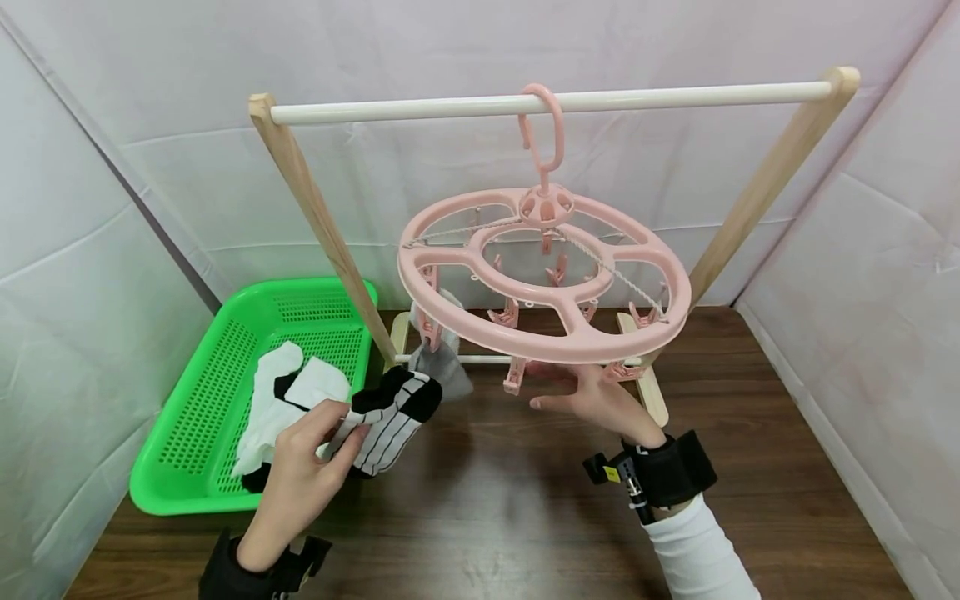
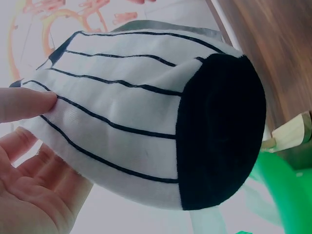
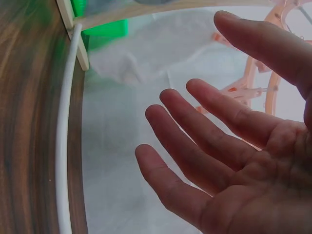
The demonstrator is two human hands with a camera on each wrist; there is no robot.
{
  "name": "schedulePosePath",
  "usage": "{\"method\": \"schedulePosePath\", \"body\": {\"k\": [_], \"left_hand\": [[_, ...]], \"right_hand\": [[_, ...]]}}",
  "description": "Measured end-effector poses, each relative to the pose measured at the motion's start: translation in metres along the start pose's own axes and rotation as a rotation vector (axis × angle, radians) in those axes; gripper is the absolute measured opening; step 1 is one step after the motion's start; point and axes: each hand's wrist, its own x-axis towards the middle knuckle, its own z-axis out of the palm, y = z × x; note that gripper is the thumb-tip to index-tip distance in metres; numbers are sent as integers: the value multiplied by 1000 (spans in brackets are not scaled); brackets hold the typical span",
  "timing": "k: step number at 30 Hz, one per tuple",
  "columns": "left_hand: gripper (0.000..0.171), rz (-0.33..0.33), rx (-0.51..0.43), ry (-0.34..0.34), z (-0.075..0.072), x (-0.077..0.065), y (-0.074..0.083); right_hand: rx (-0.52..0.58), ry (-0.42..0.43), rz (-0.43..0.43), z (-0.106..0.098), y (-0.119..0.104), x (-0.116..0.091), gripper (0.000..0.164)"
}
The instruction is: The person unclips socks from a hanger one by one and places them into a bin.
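Observation:
My left hand [image 1: 306,467] pinches a white sock with black stripes [image 1: 390,437] between thumb and fingers, in front of the drying rack. In the left wrist view the striped sock [image 2: 117,102] spreads wide, its black end toward the basket. My right hand [image 1: 596,400] reaches under the front rim of the pink round clip hanger [image 1: 517,333]; its fingers are spread and hold nothing in the right wrist view. A grey sock [image 1: 444,368] hangs from a clip [image 1: 429,329] at the hanger's left side. Another clip [image 1: 514,375] dangles close to the right fingertips.
The hanger hooks over a white rod [image 1: 420,109] between wooden posts [image 1: 318,225]. At the left a green basket [image 1: 180,492] holds white and black socks [image 1: 270,392]. White cloth walls [image 1: 855,275] surround the dark wooden table [image 1: 480,533].

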Motion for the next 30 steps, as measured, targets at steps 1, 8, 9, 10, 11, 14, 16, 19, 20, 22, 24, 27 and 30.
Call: {"method": "schedulePosePath", "body": {"k": [1,8,9,10,11,14,16,19,20,22,24,27,30], "left_hand": [[38,-1,3,3,-1,0,-1],[36,-35,-23,24,-9,2,-7],[36,-40,-22,27,-11,3,-8],[35,-46,-21,30,-12,3,-9],[34,-51,-17,32,-14,3,-9],[31,-79,-11,42,-21,4,-11],[30,-104,-29,51,-26,6,-12],[27,-130,-59,65,-32,8,-14],[27,-138,-70,69,-34,8,-14],[28,-152,-79,69,-38,9,-15],[27,-174,-72,68,-41,9,-16],[29,-217,-69,66,-45,10,-18],[26,-286,-85,62,-48,11,-21]], "right_hand": [[10,-3,8,0,1,-1,56],[23,44,81,0,4,-8,46],[39,49,80,0,5,-8,45],[53,49,76,0,6,-9,45],[62,50,72,0,8,-10,45],[44,42,47,-1,13,-13,45],[-17,39,29,-2,16,-14,41],[-128,47,14,-3,21,-16,23],[-148,47,20,-3,22,-16,18],[-197,44,42,-2,26,-18,18],[-241,32,67,-2,29,-20,18],[-280,-2,99,0,34,-23,29],[-299,-26,107,1,36,-26,37]]}}
